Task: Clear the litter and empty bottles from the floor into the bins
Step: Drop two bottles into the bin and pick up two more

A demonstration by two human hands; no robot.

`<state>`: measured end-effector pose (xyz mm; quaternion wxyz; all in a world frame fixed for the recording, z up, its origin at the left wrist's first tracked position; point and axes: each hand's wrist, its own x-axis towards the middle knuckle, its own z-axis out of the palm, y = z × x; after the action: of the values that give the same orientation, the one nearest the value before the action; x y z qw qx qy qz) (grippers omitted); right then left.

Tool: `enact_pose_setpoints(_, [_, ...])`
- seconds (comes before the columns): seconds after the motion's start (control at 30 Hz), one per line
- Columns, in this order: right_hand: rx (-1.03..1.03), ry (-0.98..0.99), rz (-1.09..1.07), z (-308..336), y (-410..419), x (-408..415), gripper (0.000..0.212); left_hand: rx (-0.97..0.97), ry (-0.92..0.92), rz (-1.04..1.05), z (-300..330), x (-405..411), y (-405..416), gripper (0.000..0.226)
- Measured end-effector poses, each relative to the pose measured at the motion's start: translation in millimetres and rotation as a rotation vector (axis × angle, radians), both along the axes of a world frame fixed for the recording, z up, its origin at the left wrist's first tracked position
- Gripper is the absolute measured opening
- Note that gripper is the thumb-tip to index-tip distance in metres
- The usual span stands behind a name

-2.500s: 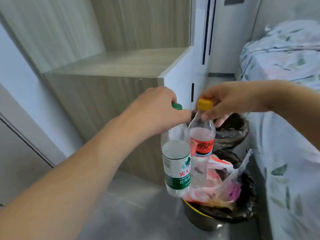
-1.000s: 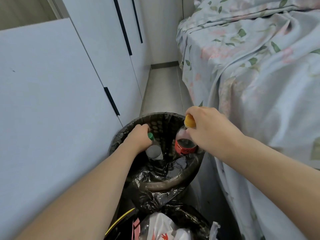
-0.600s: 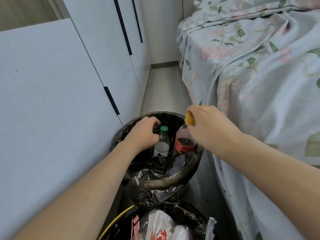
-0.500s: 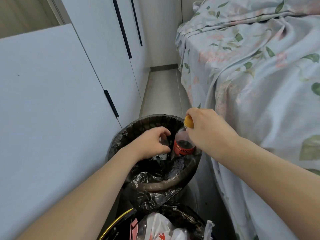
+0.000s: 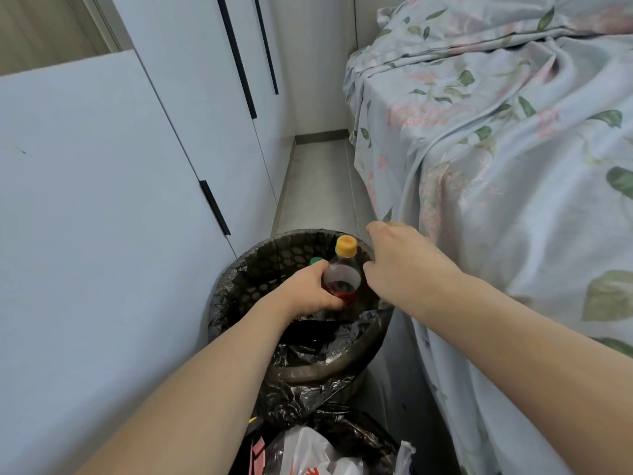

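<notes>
A black-lined mesh bin (image 5: 270,265) stands between the cabinet and the bed. Inside it a clear bottle with a yellow cap and red label (image 5: 344,269) stands upright. My left hand (image 5: 308,293) grips that bottle around its shoulder. Just behind my left hand only the green cap (image 5: 315,260) of a second bottle shows; the rest of that bottle is hidden. My right hand (image 5: 397,262) hovers beside the yellow-capped bottle, fingers relaxed, holding nothing.
A second bin (image 5: 363,430) at the bottom edge holds a white plastic bag (image 5: 308,454) with red print. White cabinet doors (image 5: 102,200) wall the left side. A floral bedsheet (image 5: 496,183) hangs on the right. A narrow strip of grey floor (image 5: 318,186) runs beyond the bins.
My left hand released the green-capped bottle, which sank into the bin, and took hold of the yellow-capped bottle. My right hand let go of that bottle's cap and drew back slightly.
</notes>
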<state>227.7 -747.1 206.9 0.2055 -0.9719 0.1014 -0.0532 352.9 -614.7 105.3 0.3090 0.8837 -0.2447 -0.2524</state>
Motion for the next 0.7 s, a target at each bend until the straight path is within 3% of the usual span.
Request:
enact_pose_setpoints(0.2, [-0.009,0.112,0.061,-2.5,1.0,-2.2,0.009,0.198,0.093,0.154,-28.5,10.8,-6.8,0.074])
enact_pose_setpoints(0.33, [-0.030,0.231,0.106,-5.9,1.6,-2.8,0.020,0.231,0.101,0.230,-44.9,7.0,-19.3,0.080])
enact_pose_setpoints(0.4, [-0.062,0.273,0.134,-7.2,2.6,-3.4,0.014,0.247,0.113,0.269,-50.1,5.1,-23.7,0.084])
enact_pose_setpoints(0.57, [-0.101,0.347,0.164,-4.9,5.1,-4.6,0.007,0.287,0.083,0.255,-53.2,1.1,-33.2,0.082])
enact_pose_setpoints(0.7, [-0.166,0.378,0.184,-2.3,5.9,-5.7,0.015,0.323,0.042,0.219,-54.0,0.9,-37.5,0.078])
